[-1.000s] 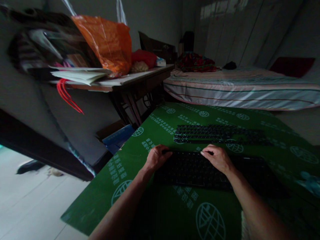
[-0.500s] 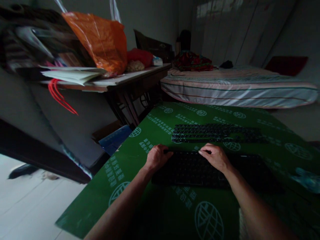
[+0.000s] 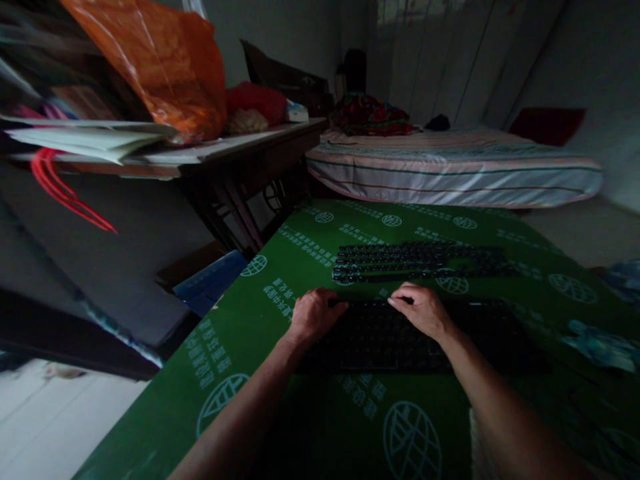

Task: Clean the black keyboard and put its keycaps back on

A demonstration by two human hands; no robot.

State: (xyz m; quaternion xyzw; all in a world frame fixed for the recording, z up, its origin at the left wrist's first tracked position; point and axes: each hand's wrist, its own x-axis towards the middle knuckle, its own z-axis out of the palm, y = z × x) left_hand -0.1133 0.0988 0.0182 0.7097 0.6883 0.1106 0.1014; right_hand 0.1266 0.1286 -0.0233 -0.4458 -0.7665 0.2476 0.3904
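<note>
A black keyboard (image 3: 385, 340) lies flat on the green board, its detail dim in the shade. My left hand (image 3: 316, 313) is closed over its far edge near the left corner, thumb pointing inward. Further right along that edge, my right hand (image 3: 419, 308) pinches with thumb and forefinger; the fingertips behind the edge are partly hidden. Just beyond the keyboard lie rows of loose black keycaps (image 3: 385, 259), laid out in keyboard order, with a round gap toward the right.
The green board (image 3: 260, 300) carries white print and globe marks. Crumpled bluish plastic (image 3: 600, 347) lies at the right. To the left stands a table (image 3: 260, 147) with an orange bag (image 3: 185, 73) and red cords (image 3: 70, 193) hanging down. A bed (image 3: 450, 173) is behind.
The view has turned slightly right, so the surroundings sit further left. My hands are slightly closer together on the keyboard's far edge; the keycap rows look unchanged.
</note>
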